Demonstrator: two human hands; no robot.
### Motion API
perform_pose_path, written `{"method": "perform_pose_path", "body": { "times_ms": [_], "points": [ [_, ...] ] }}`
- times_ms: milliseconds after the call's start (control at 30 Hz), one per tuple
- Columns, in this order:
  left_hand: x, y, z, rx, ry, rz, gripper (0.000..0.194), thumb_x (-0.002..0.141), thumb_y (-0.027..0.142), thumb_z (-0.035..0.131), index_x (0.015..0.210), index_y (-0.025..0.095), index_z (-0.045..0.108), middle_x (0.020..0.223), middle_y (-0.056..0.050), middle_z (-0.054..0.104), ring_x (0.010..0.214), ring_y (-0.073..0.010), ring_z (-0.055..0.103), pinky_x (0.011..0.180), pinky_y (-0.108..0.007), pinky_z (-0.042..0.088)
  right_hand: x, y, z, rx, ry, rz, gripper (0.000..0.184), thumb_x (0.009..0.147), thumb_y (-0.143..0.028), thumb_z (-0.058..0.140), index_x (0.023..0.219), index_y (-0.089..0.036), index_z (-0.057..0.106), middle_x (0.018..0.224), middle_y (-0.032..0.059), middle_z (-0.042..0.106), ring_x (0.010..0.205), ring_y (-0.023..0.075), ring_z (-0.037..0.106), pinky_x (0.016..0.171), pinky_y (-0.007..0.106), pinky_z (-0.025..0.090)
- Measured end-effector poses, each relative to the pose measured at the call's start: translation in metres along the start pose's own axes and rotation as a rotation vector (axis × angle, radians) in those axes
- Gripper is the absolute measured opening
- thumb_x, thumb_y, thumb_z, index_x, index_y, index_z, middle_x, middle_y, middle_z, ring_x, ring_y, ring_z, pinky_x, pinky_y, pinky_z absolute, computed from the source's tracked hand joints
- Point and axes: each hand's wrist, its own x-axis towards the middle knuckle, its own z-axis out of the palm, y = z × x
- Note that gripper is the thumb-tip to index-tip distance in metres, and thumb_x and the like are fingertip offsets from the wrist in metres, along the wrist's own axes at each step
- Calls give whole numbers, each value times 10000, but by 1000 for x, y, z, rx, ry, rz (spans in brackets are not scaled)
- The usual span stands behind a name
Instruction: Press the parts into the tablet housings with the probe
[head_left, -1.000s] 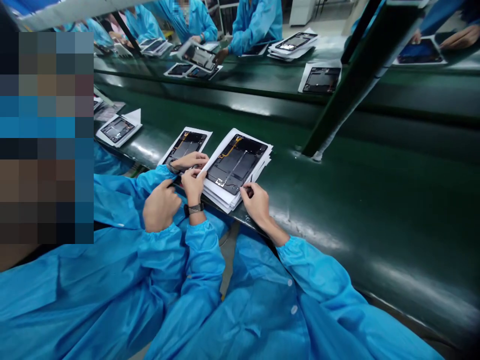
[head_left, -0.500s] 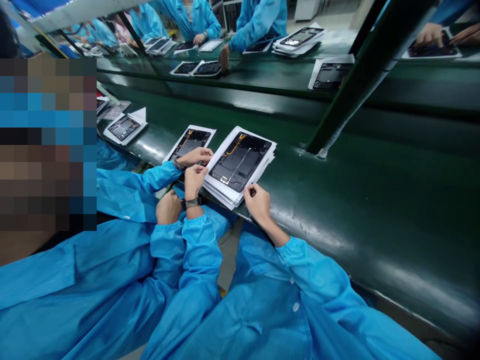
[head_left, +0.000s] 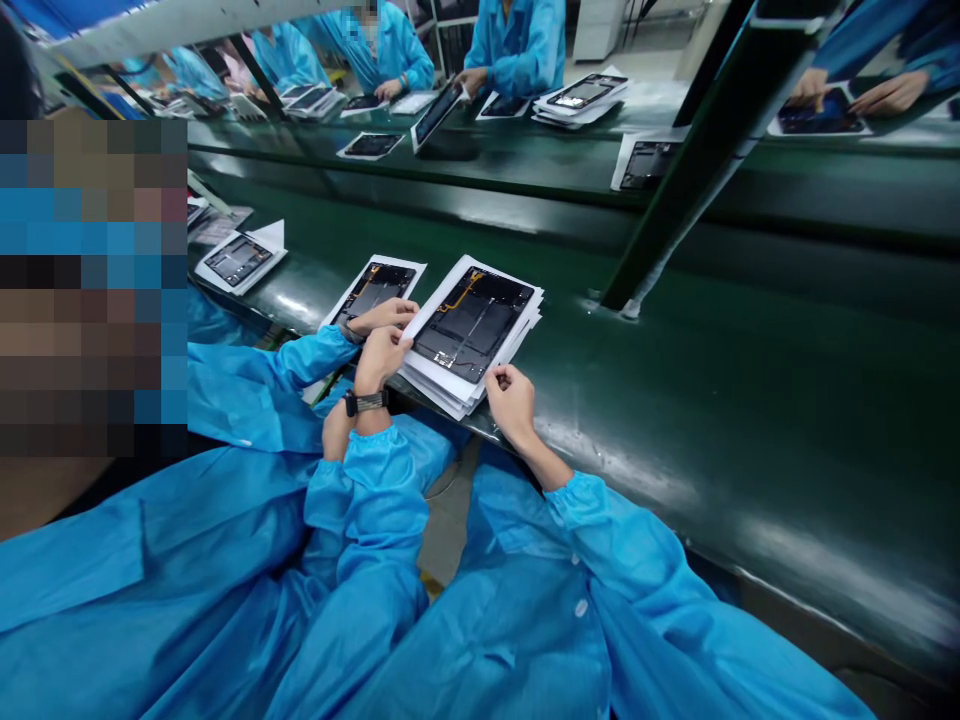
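In front of me on the bench edge lies a dark, opened tablet housing (head_left: 480,325) with an orange flex cable and a thin strip down its middle. It rests on a stack of white paper sheets (head_left: 453,398). My left hand (head_left: 384,357), with a dark watch (head_left: 366,402) on the wrist, is closed at the stack's left edge, its fingertips pinching the top sheet's border. My right hand (head_left: 514,402) is curled closed beside the near right corner of the stack. Whether anything small sits between its fingers cannot be made out.
A neighbour's hand (head_left: 386,316) reaches close to my left hand, over another housing on paper (head_left: 384,285). Further left is one more paper stack (head_left: 238,262). A slanted dark post (head_left: 675,210) stands on the green bench (head_left: 750,400). Co-workers sit across.
My view has shifted slightly; my hands stay at the stack. The neighbour's lower hand is now mostly behind my left wrist. Across the bench, a co-worker has tilted up a housing that was lying flat.
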Motion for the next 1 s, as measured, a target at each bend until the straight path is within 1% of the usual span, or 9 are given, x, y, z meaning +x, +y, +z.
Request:
{"method": "perform_pose_path", "body": {
  "times_ms": [200,300,433,600,700,800,867,900,1000],
  "points": [
    [1,1,-3,57,-35,-1,167,728,95,785,667,155,642,603,9,605,654,-171,578,698,-300,461,-2,0,-1,12,6,12,186,835,-369,556,773,-222,652,639,-3,624,602,185,573,617,297,415],
    [1,1,-4,63,-33,23,185,705,77,782,630,158,634,577,-3,592,672,-179,578,705,-293,454,-6,1,0,1,17,6,179,830,-369,557,777,-223,647,654,0,628,611,187,565,636,305,408],
    [0,1,-8,83,-3,50,262,650,40,760,540,194,579,515,-8,515,715,-227,587,720,-307,440,-9,2,0,-2,32,-20,158,818,-365,582,806,-223,649,690,2,645,644,189,570,672,309,422],
    [-5,3,-15,98,-3,49,188,651,106,739,585,209,596,622,-50,585,910,-324,643,800,-340,472,-12,5,-1,29,82,-29,173,797,-364,622,877,-214,654,749,3,663,710,194,591,764,326,455],
    [-8,4,-19,73,-24,29,172,640,129,726,573,207,588,664,-70,610,963,-346,647,827,-355,490,-16,8,-3,94,100,-14,182,797,-372,633,881,-213,656,730,-10,640,701,188,580,768,330,464],
    [-11,6,-21,-9,-45,-9,133,627,131,712,585,197,604,656,-67,608,891,-319,652,773,-349,506,-25,9,-4,206,77,44,209,804,-401,657,888,-209,660,716,-11,642,675,182,606,722,321,487],
    [-17,8,-22,-98,-65,-46,77,627,150,712,655,181,647,671,-63,635,790,-282,651,698,-340,513,-33,8,-4,312,31,105,263,812,-444,673,916,-203,659,745,5,678,675,188,660,668,310,516],
    [-21,8,-23,-152,-78,-65,92,626,167,718,707,171,674,692,-63,658,741,-265,649,663,-337,516,-36,7,-5,369,4,139,298,815,-472,680,930,-198,658,766,18,697,677,192,684,638,306,532],
    [-40,8,-24,-322,-119,-108,278,605,244,773,859,138,739,772,-66,721,669,-228,647,611,-330,529,-40,2,-8,531,-54,240,396,805,-556,706,943,-187,662,817,46,728,678,191,719,595,303,582]
  ]
}}
